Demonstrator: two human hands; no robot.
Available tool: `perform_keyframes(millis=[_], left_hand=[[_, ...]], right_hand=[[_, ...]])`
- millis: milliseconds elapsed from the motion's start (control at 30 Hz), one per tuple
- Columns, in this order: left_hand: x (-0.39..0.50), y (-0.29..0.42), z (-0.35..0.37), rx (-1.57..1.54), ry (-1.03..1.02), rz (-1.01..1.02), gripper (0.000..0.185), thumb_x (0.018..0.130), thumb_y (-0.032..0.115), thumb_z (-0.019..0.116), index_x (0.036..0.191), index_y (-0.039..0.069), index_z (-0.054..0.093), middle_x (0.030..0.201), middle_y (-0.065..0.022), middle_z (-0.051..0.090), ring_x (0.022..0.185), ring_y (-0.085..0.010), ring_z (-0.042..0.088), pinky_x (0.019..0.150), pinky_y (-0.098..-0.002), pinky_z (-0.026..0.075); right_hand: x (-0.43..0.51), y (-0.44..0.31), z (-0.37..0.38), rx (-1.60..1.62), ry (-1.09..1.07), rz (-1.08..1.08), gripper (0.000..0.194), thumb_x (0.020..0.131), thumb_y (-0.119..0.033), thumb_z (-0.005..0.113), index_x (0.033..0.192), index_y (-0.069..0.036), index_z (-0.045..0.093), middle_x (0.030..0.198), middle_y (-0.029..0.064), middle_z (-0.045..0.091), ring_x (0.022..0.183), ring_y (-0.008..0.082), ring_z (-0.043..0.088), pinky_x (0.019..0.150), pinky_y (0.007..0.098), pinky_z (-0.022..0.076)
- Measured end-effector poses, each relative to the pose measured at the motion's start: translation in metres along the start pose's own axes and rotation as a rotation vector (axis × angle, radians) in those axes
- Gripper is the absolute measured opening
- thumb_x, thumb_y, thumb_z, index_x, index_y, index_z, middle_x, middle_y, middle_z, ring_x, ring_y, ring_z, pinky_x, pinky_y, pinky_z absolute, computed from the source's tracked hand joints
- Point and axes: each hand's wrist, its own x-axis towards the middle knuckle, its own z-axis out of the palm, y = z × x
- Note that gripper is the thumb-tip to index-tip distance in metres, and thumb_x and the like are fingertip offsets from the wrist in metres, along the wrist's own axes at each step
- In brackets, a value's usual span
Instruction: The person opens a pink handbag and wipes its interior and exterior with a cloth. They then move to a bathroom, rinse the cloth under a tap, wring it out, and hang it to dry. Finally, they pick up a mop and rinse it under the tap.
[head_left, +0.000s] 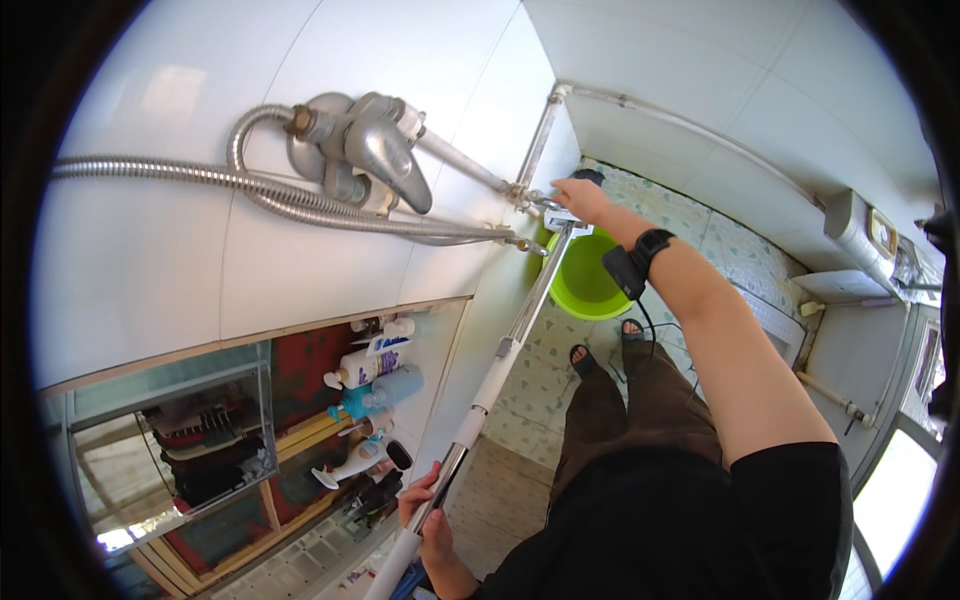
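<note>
My left hand grips the white and chrome pole of a mop low in the view. The pole slants up and away to a white mop head at the rim of a lime-green plastic basin. Liquid appears to stand in the basin on the floor. My right arm, with a black strapped device on its wrist, stretches to a small metal tap on the wall pipe. The fingers of my right hand are at the tap; their grip is unclear. A hose end hangs close by.
A shower mixer with a flexible metal hose juts from the left wall. Below it, several pump bottles stand on a ledge by a mirror. A black cable hangs from my wrist device. My sandalled feet stand on tiles.
</note>
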Motion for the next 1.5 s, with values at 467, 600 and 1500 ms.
perform_keyframes(millis=[467, 600, 1500], left_hand=[[-0.003, -0.001, 0.009, -0.036, 0.090, -0.012, 0.039, 0.076, 0.029, 0.070, 0.096, 0.002, 0.052, 0.117, -0.0247, 0.055, 0.123, -0.0456, 0.045, 0.106, -0.0560, 0.034], [-0.013, 0.014, 0.019, 0.010, 0.081, 0.018, 0.035, 0.074, 0.030, 0.070, 0.088, 0.002, 0.054, 0.113, -0.0260, 0.056, 0.120, -0.0449, 0.047, 0.107, -0.0621, 0.026], [-0.070, 0.076, -0.039, 0.073, 0.177, 0.108, 0.029, 0.079, 0.027, 0.070, 0.082, 0.000, 0.059, 0.084, -0.0092, 0.053, 0.101, -0.0433, 0.054, 0.088, -0.0507, 0.048]], right_hand=[[0.055, -0.009, -0.025, -0.605, -0.260, -0.155, 0.020, 0.088, -0.030, 0.058, 0.088, -0.011, 0.065, 0.092, 0.0064, 0.063, 0.088, 0.0287, 0.064, 0.074, 0.0417, 0.0515], [0.059, -0.010, -0.025, -0.684, -0.262, -0.171, 0.021, 0.090, -0.032, 0.057, 0.089, -0.012, 0.065, 0.093, 0.0054, 0.064, 0.087, 0.0279, 0.065, 0.073, 0.0406, 0.0522], [-0.182, -0.100, 0.144, 1.507, -0.319, 1.082, 0.028, 0.094, -0.032, 0.053, 0.100, -0.007, 0.061, 0.089, 0.0059, 0.061, 0.079, 0.0185, 0.058, 0.072, 0.0342, 0.0510]])
